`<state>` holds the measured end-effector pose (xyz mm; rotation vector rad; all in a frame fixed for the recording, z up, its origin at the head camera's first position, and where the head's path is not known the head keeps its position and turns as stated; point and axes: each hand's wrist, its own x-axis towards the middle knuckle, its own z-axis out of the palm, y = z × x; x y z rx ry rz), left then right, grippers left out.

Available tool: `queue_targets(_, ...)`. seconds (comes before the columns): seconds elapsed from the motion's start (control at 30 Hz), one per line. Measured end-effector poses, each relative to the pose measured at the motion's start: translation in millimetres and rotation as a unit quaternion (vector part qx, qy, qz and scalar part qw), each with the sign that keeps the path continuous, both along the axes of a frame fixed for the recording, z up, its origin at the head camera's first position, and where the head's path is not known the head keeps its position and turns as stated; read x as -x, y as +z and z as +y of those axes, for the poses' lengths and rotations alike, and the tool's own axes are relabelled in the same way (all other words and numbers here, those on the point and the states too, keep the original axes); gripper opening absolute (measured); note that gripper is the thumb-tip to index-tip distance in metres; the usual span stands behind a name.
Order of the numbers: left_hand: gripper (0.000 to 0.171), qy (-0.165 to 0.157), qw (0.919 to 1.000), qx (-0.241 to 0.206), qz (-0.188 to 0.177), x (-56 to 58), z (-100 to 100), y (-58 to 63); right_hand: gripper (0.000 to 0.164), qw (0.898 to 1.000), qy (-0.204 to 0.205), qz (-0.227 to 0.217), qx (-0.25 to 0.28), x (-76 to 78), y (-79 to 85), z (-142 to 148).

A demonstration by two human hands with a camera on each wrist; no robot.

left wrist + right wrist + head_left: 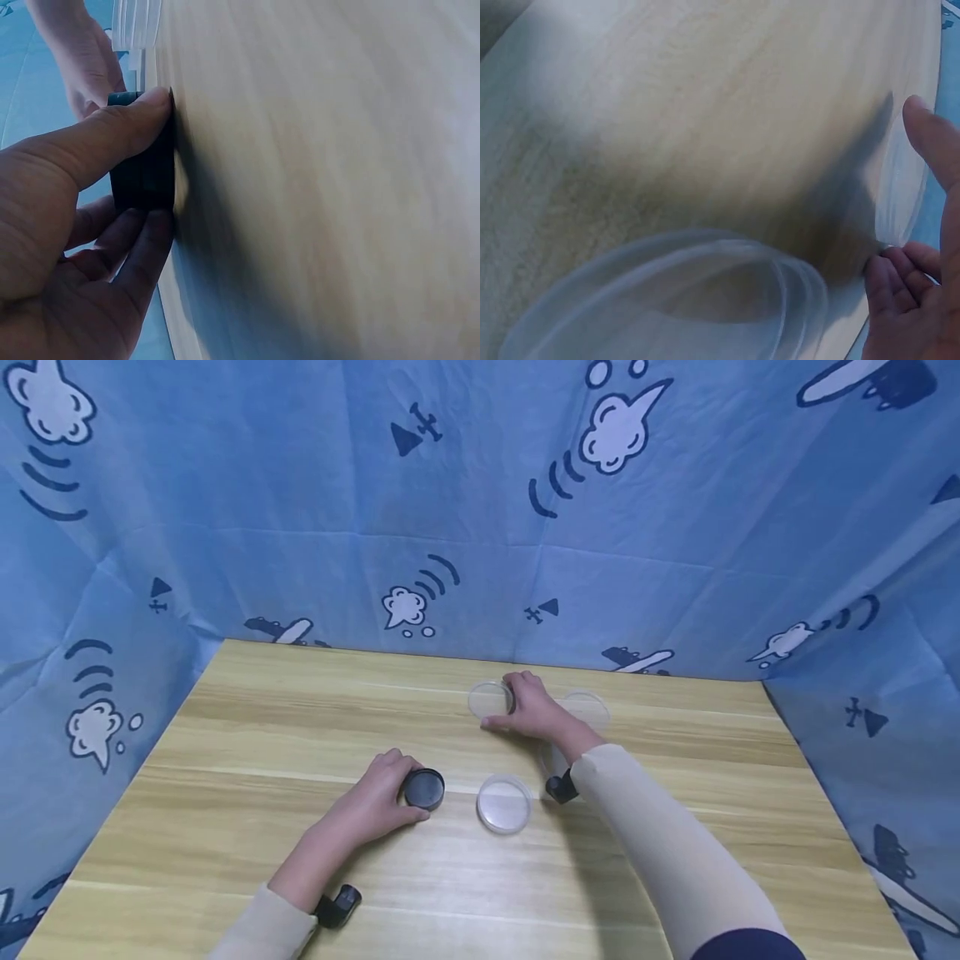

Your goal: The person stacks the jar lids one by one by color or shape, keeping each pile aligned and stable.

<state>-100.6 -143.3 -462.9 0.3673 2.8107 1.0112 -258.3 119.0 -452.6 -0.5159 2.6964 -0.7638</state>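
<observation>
My left hand (378, 797) holds a small black round container (424, 790), thumb on one side and fingers on the other. Its dark, rimmed top faces up in the head view, and its black side wall (144, 176) shows in the left wrist view, low over the tabletop. Farther back, my right hand (531, 708) spans a clear, shallow round dish (487, 700). The right wrist view has the thumb at one end of that dish (901, 187) and curled fingers at the other. Another clear dish (504, 806) rests between the hands.
Another clear dish (588, 708) lies just right of my right hand. Beneath the right wrist, one more clear dish (552, 760) is partly covered by the arm and black wrist camera (561, 787). A blue patterned curtain (480, 527) surrounds the wooden table (300, 718).
</observation>
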Motion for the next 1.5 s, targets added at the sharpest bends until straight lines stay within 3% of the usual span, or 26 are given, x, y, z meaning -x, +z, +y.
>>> queue_targets(0.5,0.048,0.005,1.0,0.0,-0.003,-0.8,4,-2.1,0.078,0.997,0.011,0.075,-0.016,-3.9,-10.1,1)
queue_targets(1.17,0.048,0.011,0.9999,0.004,-0.003,-2.0,2,0.1,0.086,0.998,-0.025,0.058,0.006,-11.1,-10.3,-3)
queue_targets(1.5,0.048,0.01,0.9999,0.007,0.001,-2.0,1,-0.3,0.083,0.996,-0.012,0.078,0.033,-25.1,-5.1,5)
